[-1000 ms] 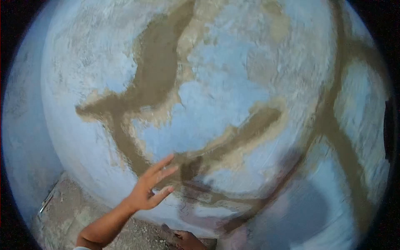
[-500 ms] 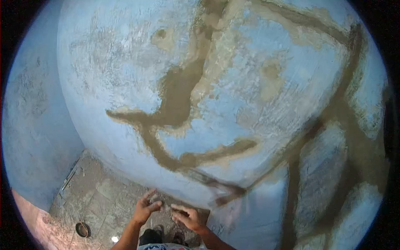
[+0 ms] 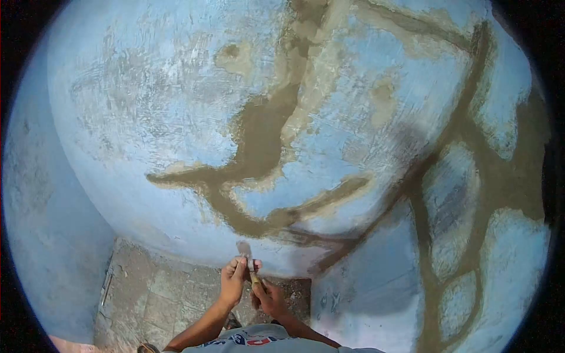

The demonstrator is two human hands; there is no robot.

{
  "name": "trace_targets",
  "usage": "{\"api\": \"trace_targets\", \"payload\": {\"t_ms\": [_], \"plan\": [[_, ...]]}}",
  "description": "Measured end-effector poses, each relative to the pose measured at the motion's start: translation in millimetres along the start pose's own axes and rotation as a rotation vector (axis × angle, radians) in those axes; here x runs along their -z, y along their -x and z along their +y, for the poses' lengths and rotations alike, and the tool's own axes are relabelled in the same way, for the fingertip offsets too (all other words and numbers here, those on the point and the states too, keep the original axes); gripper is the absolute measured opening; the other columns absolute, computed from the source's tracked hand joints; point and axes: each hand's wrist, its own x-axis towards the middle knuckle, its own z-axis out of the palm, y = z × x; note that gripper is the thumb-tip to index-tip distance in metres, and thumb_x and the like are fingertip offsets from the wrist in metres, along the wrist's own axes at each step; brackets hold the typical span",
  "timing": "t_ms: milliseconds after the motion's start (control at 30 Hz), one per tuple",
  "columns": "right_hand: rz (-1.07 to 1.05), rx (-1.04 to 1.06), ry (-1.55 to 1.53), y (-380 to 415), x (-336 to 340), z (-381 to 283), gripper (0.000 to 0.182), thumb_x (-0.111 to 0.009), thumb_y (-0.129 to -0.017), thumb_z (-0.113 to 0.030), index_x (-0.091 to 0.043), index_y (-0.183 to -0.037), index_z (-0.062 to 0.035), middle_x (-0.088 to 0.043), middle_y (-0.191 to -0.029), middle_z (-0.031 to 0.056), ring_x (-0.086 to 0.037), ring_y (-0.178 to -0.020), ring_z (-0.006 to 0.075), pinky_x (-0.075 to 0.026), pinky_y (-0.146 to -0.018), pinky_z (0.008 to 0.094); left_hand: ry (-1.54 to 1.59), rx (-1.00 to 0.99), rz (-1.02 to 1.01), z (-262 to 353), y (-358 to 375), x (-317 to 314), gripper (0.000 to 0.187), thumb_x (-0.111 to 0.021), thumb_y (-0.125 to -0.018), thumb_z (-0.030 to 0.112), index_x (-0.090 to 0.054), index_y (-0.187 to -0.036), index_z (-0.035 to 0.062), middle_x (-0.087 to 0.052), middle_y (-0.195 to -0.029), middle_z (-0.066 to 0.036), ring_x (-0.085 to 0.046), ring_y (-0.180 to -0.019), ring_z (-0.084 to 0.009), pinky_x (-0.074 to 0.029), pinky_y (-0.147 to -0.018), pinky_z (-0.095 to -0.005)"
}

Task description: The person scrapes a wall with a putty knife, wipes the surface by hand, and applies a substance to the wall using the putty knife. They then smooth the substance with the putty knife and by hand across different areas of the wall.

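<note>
Nearest the camera, at 6 o'clock in the view, the edge of a grey shirt [image 3: 259, 341] with red and blue lettering shows, and both forearms rise from it toward the middle. The left hand [image 3: 232, 281] and the right hand [image 3: 268, 296] meet just above it, touching each other. Between them they hold a small tool [image 3: 253, 273], thin and brownish, too small and blurred to name with certainty. The left fingers [image 3: 238, 267] are pressed together and curled, pinching the upper end of the tool against the thumb. The right fingers [image 3: 262, 289] are folded around its lower end; whether they clamp it tightly cannot be told. The tool stands roughly upright, its top pointing to 12 o'clock, close to the base of the wall.

Under the hands, from 6 to 8 o'clock, lies a rough stone floor [image 3: 159, 294], grey and dusty. A thin metal rod [image 3: 107, 279] lies on it at 8 o'clock, near the corner.

Farther off, filling the view from 9 through 12 to 3 o'clock, stands a blue painted wall [image 3: 147, 117], worn and scraped. Branching bands of wet brown plaster [image 3: 259, 135] run across it above the hands, and more plaster lines [image 3: 477, 176] cross the wall at 3 o'clock.
</note>
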Motion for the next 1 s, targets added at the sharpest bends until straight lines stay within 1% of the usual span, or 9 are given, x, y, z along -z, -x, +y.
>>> {"api": "trace_targets", "payload": {"t_ms": [33, 100, 200, 300, 433, 567, 767, 867, 1000], "plan": [[-0.023, 0.019, -0.039, -3, -10, -6, 0.030, -0.053, -0.109, -0.030, -0.061, -0.111, -0.0015, -0.058, -0.073, 0.0022, -0.054, -0.058, 0.0096, -0.045, -0.053, 0.0298, -0.009, 0.047, -0.027, 14, -6, -3, 0.036, -0.048, -0.112, 0.034, -0.063, -0.115, 0.0016, -0.076, -0.104, -0.013, -0.069, -0.090, -0.0181, -0.056, -0.083, -0.0338], [0.146, 0.444, 0.401, -27, -17, 3, 0.030, -0.051, -0.110, -0.028, -0.060, -0.118, -0.0007, -0.056, -0.072, 0.0013, -0.052, -0.057, 0.0091, -0.044, -0.053, 0.0288, -0.029, 0.072, -0.166, 34, -21, -5, 0.045, -0.044, -0.112, 0.043, -0.059, -0.121, 0.0016, -0.073, -0.097, -0.013, -0.069, -0.086, -0.0204, -0.056, -0.080, -0.0351], [0.235, 0.602, 0.609, -53, -23, -31, 0.031, -0.050, -0.108, -0.015, -0.052, -0.133, 0.0030, -0.055, -0.081, 0.0064, -0.052, -0.060, 0.0143, -0.044, -0.052, 0.0305, 0.071, 0.044, -0.279, 71, -46, -27, 0.046, -0.046, -0.111, 0.043, -0.059, -0.118, -0.0007, -0.069, -0.086, -0.009, -0.068, -0.082, -0.0193, -0.055, -0.077, -0.0330], [0.297, 0.652, 0.655, -81, -20, -60, 0.042, -0.056, -0.101, 0.000, -0.044, -0.141, 0.0072, -0.061, -0.100, 0.0182, -0.057, -0.067, 0.0233, -0.047, -0.053, 0.0351, -0.052, -0.065, -0.321, 106, -71, -54, 0.046, -0.047, -0.111, 0.042, -0.060, -0.116, -0.0015, -0.064, -0.078, -0.007, -0.067, -0.077, -0.0192, -0.055, -0.074, -0.0321], [0.220, 0.647, 0.154, -111, -16, -138, 0.045, -0.050, -0.107, -0.007, -0.042, -0.149, 0.0058, -0.059, -0.101, 0.0084, -0.050, -0.063, 0.0115, -0.041, -0.052, 0.0271, -0.007, -0.127, -0.383, 157, -110, -99, 0.045, -0.047, -0.111, 0.042, -0.062, -0.107, -0.0006, -0.062, -0.070, -0.006, -0.066, -0.068, -0.0190, -0.055, -0.070, -0.0313], [0.182, 0.709, -0.063, -155, 3, -211, 0.037, -0.047, -0.111, -0.022, -0.048, -0.142, -0.0027, -0.039, -0.068, -0.0094, -0.036, -0.051, 0.0008, -0.028, -0.043, 0.0213, -0.060, -0.251, -0.422, 196, -157, -152, 0.046, -0.046, -0.112, 0.039, -0.063, -0.101, -0.0021, -0.066, -0.072, -0.009, -0.067, -0.067, -0.0175, -0.054, -0.066, -0.0301], [0.179, 0.685, 0.014, -218, 52, -270, 0.042, -0.047, -0.111, -0.028, -0.051, -0.144, -0.0025, -0.047, -0.071, -0.0064, -0.038, -0.052, 0.0031, -0.033, -0.046, 0.0246, -0.162, -0.426, -0.414, 214, -248, -196, 0.046, -0.049, -0.110, 0.042, -0.065, -0.097, 0.0008, -0.070, -0.072, -0.011, -0.070, -0.067, -0.0202, -0.056, -0.064, -0.0323], [0.151, 0.732, -0.044, -239, 59, -277, 0.034, -0.047, -0.110, -0.026, -0.056, -0.134, -0.0022, -0.047, -0.071, -0.0059, -0.040, -0.054, 0.0034, -0.033, -0.048, 0.0240, -0.117, -0.470, -0.388, 213, -267, -202, 0.047, -0.049, -0.110, 0.042, -0.065, -0.095, 0.0003, -0.070, -0.070, -0.012, -0.069, -0.065, -0.0212, -0.057, -0.063, -0.0340], [0.124, 0.701, -0.005, -259, 65, -285, 0.045, -0.046, -0.109, -0.021, -0.048, -0.149, -0.0008, -0.052, -0.079, -0.0020, -0.043, -0.061, 0.0049, -0.036, -0.054, 0.0244, -0.136, -0.481, -0.351, 225, -280, -208, 0.050, -0.048, -0.110, 0.042, -0.064, -0.090, -0.0009, -0.067, -0.065, -0.012, -0.066, -0.059, -0.0197, -0.056, -0.061, -0.0334]]}}
